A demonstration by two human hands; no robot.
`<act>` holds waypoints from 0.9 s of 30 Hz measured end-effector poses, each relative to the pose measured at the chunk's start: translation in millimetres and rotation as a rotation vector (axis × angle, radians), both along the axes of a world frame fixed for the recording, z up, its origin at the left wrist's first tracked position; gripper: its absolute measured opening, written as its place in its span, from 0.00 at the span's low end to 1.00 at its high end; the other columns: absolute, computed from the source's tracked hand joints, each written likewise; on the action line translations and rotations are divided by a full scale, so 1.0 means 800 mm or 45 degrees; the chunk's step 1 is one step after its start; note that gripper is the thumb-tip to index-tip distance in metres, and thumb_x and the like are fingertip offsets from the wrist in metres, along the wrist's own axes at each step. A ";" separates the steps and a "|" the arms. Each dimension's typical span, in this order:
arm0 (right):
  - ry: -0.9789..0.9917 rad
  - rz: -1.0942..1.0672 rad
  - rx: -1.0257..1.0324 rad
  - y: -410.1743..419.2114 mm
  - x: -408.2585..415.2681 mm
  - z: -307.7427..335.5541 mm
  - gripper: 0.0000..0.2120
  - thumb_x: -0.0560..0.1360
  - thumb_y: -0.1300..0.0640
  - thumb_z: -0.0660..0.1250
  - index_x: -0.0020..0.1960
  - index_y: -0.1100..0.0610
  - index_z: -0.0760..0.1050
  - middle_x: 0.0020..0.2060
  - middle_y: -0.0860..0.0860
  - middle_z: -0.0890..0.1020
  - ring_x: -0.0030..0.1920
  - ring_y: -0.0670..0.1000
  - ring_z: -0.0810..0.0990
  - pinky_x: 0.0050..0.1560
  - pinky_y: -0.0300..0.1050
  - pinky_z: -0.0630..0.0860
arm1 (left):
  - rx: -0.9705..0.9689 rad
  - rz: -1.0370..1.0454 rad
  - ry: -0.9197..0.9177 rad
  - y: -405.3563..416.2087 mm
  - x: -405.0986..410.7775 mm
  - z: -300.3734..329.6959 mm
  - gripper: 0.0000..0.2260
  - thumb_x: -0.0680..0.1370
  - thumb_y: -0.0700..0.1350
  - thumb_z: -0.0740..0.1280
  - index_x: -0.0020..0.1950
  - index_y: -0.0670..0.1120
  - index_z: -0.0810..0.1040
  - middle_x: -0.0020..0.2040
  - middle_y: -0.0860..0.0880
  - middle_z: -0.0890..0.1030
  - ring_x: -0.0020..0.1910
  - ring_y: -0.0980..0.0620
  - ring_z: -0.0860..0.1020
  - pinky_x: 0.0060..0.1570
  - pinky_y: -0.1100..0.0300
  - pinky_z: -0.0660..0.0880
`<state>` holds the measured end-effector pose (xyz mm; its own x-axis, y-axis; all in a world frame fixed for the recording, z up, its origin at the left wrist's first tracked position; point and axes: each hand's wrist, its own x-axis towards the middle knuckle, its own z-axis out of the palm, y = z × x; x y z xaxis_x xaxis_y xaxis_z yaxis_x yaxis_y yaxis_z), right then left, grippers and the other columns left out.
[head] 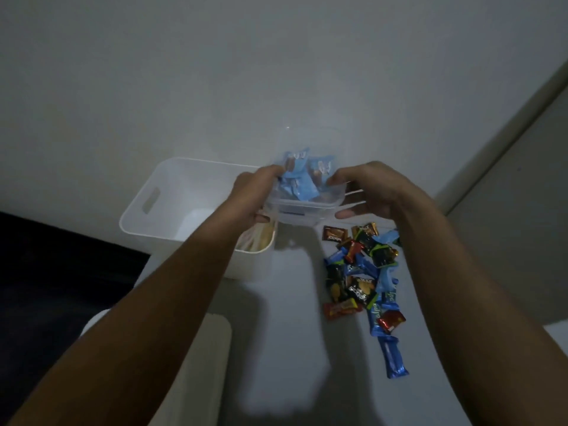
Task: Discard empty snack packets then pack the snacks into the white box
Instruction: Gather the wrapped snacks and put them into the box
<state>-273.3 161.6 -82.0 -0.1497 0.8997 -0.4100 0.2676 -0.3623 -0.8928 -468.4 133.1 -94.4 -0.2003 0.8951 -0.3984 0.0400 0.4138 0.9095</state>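
Both hands held a clear tub point(304, 207) of blue snacks point(299, 182): left hand point(255, 195) gripping its left end, right hand point(368, 192) loosely cupping its right; the white box point(147, 216) sat just left.

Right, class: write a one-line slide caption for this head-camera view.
Both hands hold a clear tub of blue snacks between white box and snack pile.
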 end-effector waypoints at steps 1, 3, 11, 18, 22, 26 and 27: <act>-0.002 0.033 0.001 0.004 -0.017 0.003 0.12 0.71 0.62 0.71 0.53 0.65 0.79 0.46 0.61 0.83 0.42 0.57 0.85 0.41 0.50 0.82 | -0.012 0.016 0.017 0.001 -0.017 0.005 0.13 0.75 0.51 0.66 0.55 0.45 0.76 0.41 0.48 0.78 0.37 0.47 0.78 0.35 0.57 0.77; -0.008 0.110 -0.027 0.014 -0.054 0.003 0.12 0.72 0.64 0.70 0.54 0.67 0.77 0.48 0.62 0.83 0.44 0.58 0.85 0.43 0.52 0.83 | -0.040 0.035 0.084 0.004 -0.055 0.008 0.12 0.75 0.50 0.67 0.54 0.45 0.76 0.42 0.46 0.79 0.37 0.46 0.79 0.38 0.55 0.78; -0.071 0.302 -0.214 0.054 -0.221 -0.056 0.14 0.74 0.67 0.67 0.58 0.71 0.71 0.50 0.69 0.81 0.44 0.63 0.83 0.51 0.67 0.78 | -0.235 0.108 0.344 0.033 -0.194 -0.039 0.09 0.77 0.49 0.64 0.51 0.43 0.74 0.50 0.42 0.78 0.45 0.44 0.76 0.53 0.48 0.75; -0.106 0.293 -0.347 0.066 -0.304 -0.134 0.02 0.75 0.71 0.62 0.46 0.67 0.73 0.39 0.63 0.81 0.34 0.57 0.83 0.41 0.55 0.84 | -0.497 -0.104 0.575 0.064 -0.249 -0.098 0.17 0.80 0.41 0.58 0.66 0.36 0.70 0.64 0.36 0.74 0.62 0.35 0.74 0.47 0.46 0.75; -0.112 0.270 -0.460 0.073 -0.321 -0.173 0.05 0.76 0.73 0.60 0.43 0.66 0.72 0.32 0.60 0.81 0.33 0.58 0.84 0.34 0.53 0.83 | -0.506 -0.383 0.846 0.078 -0.261 -0.133 0.16 0.77 0.37 0.64 0.64 0.34 0.72 0.65 0.39 0.75 0.63 0.41 0.74 0.49 0.59 0.77; -0.197 0.286 -0.485 0.081 -0.338 -0.205 0.04 0.75 0.72 0.63 0.44 0.65 0.73 0.39 0.62 0.81 0.40 0.61 0.84 0.44 0.59 0.83 | -0.336 -0.428 0.989 0.079 -0.263 -0.132 0.16 0.79 0.38 0.61 0.66 0.33 0.70 0.66 0.36 0.73 0.67 0.40 0.71 0.65 0.56 0.67; -0.227 0.303 -0.485 0.083 -0.340 -0.213 0.01 0.75 0.69 0.65 0.45 0.65 0.74 0.40 0.62 0.82 0.42 0.61 0.84 0.48 0.60 0.82 | -0.256 -0.298 1.000 0.081 -0.266 -0.134 0.16 0.79 0.39 0.59 0.65 0.34 0.71 0.66 0.38 0.73 0.66 0.40 0.71 0.65 0.55 0.66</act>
<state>-545.4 228.3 -252.3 -0.2309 0.6297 -0.7417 0.5195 -0.5647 -0.6412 -681.3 197.5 -201.6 -0.3041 0.8748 -0.3771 0.7350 0.4673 0.4913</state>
